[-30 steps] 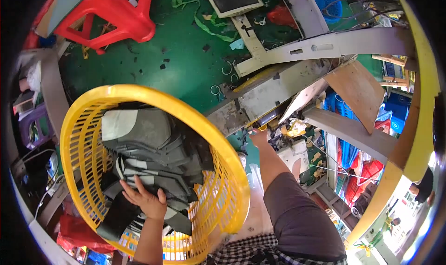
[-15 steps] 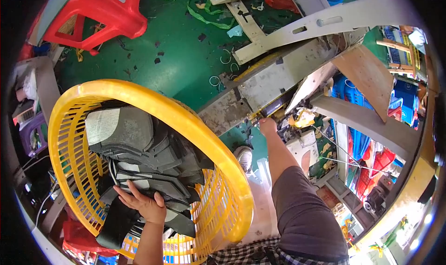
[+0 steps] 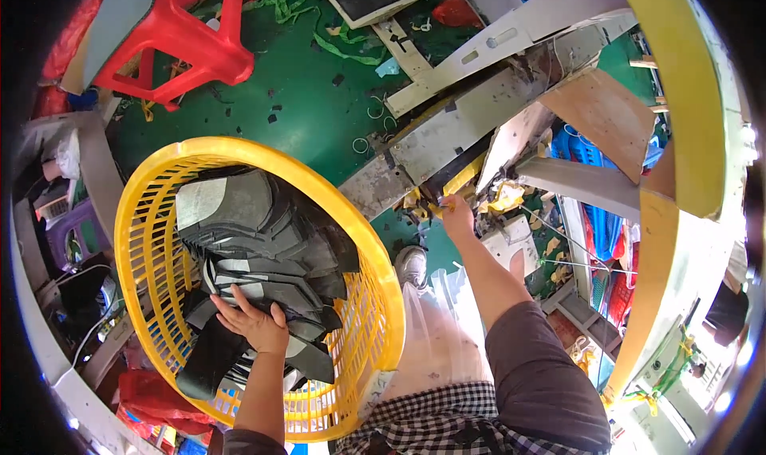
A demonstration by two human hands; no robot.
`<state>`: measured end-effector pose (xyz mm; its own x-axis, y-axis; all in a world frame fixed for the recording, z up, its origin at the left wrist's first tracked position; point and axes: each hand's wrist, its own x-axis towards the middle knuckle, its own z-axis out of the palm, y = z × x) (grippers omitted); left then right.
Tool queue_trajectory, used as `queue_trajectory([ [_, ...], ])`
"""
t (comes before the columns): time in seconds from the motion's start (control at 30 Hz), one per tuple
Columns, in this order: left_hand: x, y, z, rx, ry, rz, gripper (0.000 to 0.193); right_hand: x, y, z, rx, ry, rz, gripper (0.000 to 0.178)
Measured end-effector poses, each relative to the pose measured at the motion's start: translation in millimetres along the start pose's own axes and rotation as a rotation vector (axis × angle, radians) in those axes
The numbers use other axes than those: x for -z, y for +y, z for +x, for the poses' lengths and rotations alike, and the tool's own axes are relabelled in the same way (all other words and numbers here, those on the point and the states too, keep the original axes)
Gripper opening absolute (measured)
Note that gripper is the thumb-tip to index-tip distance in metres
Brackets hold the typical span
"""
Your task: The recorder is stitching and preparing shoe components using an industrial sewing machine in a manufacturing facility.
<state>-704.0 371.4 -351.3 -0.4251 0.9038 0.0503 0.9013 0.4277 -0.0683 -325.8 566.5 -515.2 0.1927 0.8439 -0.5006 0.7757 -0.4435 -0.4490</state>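
Inside the yellow basket (image 3: 396,295), dark grey pieces (image 3: 239,215) are lying stacked. The left hand (image 3: 257,327) is resting on them, fingers spread. To the basket's right, the right hand (image 3: 457,214) is curling beside a yellow strip (image 3: 463,177); whether it is gripping anything, I cannot tell.

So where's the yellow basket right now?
In the head view, the yellow basket is left of centre, below the red stool in the picture; the left hand rests on the dark pieces inside it.
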Motion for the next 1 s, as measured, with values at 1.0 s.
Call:
queue_trajectory([
  [1.0,130,285,30,0.130,-0.485,-1.629,0.023,117,-15,-56,0.042,-0.248,0.351,0.010],
])
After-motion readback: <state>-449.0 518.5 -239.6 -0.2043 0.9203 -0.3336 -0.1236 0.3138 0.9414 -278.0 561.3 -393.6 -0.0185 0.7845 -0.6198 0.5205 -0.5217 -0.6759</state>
